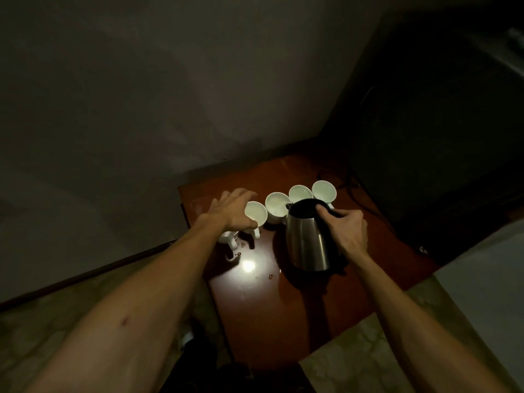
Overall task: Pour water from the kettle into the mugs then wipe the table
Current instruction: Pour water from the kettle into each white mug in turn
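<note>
Pouring step: steel kettle (309, 239) is being tipped by right hand (348, 231), fingers wrapped round handle, spout toward the second mug (276, 207); left hand (234, 209), fingers spread, is resting on the mug (255, 214) left of the kettle. Next: steadier tilt judged needed; droplets on bench (255, 279).

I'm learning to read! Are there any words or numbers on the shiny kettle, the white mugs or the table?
None can be read.
Steel kettle with black handle: no label shows.
Four white ceramic mugs: plain.
Reddish-brown wooden table: only droplets and glare.
</note>
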Motion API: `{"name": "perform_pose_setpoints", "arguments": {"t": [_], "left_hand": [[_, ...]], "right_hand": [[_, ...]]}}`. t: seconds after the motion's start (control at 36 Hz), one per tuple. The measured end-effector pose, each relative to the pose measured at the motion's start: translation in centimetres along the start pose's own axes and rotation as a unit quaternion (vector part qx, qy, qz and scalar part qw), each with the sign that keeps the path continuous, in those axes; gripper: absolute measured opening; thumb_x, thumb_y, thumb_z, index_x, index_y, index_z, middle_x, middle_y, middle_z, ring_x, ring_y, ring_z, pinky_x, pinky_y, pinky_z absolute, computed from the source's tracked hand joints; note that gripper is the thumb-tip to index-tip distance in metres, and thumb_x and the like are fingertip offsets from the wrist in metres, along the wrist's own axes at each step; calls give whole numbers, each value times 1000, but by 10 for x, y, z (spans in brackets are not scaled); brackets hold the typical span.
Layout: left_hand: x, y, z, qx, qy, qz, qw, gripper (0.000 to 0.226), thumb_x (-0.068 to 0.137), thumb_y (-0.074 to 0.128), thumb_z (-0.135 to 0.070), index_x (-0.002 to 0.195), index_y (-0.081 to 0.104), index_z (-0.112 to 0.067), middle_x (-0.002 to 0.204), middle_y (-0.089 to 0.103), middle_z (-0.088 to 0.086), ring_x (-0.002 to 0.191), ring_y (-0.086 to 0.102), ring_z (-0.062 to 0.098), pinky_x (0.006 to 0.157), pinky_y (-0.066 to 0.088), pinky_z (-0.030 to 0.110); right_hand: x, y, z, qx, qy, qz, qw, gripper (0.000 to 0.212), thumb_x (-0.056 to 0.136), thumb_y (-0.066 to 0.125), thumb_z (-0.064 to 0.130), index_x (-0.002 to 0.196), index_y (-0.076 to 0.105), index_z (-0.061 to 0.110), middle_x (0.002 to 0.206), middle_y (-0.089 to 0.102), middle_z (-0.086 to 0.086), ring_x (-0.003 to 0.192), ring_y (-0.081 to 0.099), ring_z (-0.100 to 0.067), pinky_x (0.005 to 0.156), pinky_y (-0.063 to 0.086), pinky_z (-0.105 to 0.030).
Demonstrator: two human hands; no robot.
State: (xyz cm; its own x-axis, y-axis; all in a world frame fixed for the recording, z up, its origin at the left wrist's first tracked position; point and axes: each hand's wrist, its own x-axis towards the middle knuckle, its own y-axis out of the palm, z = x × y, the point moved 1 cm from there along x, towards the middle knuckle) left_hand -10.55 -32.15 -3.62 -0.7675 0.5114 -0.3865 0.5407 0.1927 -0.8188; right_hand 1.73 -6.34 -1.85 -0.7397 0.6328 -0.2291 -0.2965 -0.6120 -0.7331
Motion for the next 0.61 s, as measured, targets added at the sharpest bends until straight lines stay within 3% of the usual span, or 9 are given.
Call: {"name": "perform_pose_setpoints", "arguments": {"t": [0.08,0.14,0.28,0.39,0.61], "left_hand": [[-2,-3,-1,8,2,1,1000,90,77,76,-49,152,29,-34,160,25,-2,142,26,30,109,28,57],[-3,-6,-2,13,0,1,1000,90,77,76,-48,152,29,-34,160,24,-2,142,26,30,109,27,57],[-3,-9,-5,18,0,2,1000,89,78,75,-46,152,28,-33,160,24,-1,142,26,31,109,27,57],[-3,-10,-10,15,1,1,1000,89,79,75,-45,153,27,-33,161,23,-1,144,25,31,111,26,60],[-3,-7,-14,23,7,-3,1000,90,78,75,-48,152,28,-33,160,25,-1,142,27,30,108,29,57]], "right_hand": [[1,1,-4,20,14,11,1000,60,95,75,58,134,74,12,104,77,1,85,69,-13,82,62,-39],[1,1,-5,27,19,15,999,57,95,75,57,132,75,13,89,69,11,83,69,-11,85,64,-42],[1,0,-5,21,11,12,1000,54,96,75,56,131,75,14,82,64,16,77,66,-4,72,59,-33],[1,-1,-5,21,8,14,1000,55,96,75,57,130,76,14,83,66,16,79,69,-6,78,63,-37],[1,-2,-4,8,1,9,1000,56,96,74,59,132,76,15,88,69,10,77,68,-5,69,58,-30]]}}
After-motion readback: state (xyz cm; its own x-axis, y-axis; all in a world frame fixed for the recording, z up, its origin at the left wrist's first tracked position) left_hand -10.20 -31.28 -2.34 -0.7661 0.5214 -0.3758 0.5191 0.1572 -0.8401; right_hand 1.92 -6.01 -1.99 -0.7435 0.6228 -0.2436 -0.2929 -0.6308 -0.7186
